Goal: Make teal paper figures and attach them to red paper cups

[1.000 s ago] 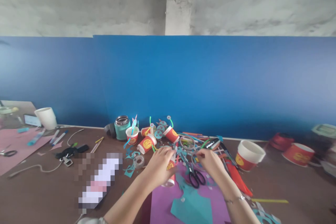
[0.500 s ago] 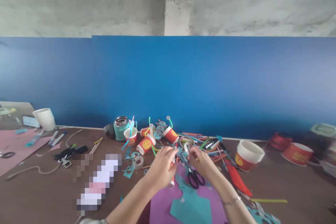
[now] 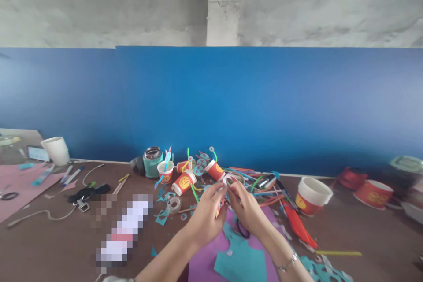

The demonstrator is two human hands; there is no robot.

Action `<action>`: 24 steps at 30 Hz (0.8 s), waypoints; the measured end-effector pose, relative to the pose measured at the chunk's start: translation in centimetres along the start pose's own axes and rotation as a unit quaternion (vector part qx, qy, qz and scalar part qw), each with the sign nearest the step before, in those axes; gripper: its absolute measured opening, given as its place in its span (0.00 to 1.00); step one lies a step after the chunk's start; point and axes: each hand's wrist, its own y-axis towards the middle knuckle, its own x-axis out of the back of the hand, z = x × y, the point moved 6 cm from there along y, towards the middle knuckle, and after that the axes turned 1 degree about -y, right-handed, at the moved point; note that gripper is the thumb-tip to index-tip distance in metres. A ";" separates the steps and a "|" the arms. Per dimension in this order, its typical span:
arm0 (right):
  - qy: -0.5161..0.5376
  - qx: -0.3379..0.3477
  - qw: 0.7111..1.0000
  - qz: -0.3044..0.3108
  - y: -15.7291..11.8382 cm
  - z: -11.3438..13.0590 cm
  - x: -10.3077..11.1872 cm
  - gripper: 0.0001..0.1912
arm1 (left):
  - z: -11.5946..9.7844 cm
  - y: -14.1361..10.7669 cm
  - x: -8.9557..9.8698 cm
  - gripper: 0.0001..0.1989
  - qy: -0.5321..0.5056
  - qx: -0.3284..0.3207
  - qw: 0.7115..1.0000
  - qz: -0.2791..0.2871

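Observation:
My left hand (image 3: 208,211) is closed round a small red and white paper cup (image 3: 220,206), which shows only in part between the fingers. Close beside it, my right hand (image 3: 243,205) has its fingers pinched together at a white loop of tape (image 3: 228,179). The fingertips of both hands nearly meet. Black scissors (image 3: 243,230) lie under my right hand, partly hidden by it. Beneath my forearms are a purple sheet (image 3: 205,257) and a cut teal sheet (image 3: 243,260).
Red and white cups with straws, such as one (image 3: 184,182) on its side, lie behind my hands. A teal jar (image 3: 152,163), a tape roll (image 3: 174,205) and teal scraps are to the left. Straws, a red packet (image 3: 299,224) and stacked cups (image 3: 313,196) are to the right.
My right hand has moved left, close to my left hand, bringing the white loop along. It now covers more of the scissors. The cup in my left hand is more hidden.

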 end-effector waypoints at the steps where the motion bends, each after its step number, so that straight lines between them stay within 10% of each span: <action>1: -0.001 0.000 1.000 0.001 0.0 0.1 0.0 0.08 | 0.0 0.1 0.2 0.20 -0.012 0.005 1.000 -0.010; 11: 0.011 0.033 0.999 0.036 -0.4 2.2 -0.5 0.09 | 1.4 0.5 1.8 0.03 -0.052 0.095 0.988 -0.106; 24: 0.209 -0.049 0.977 -0.001 -0.3 2.6 -0.5 0.09 | -0.6 0.2 2.7 0.06 -0.024 0.015 0.992 -0.126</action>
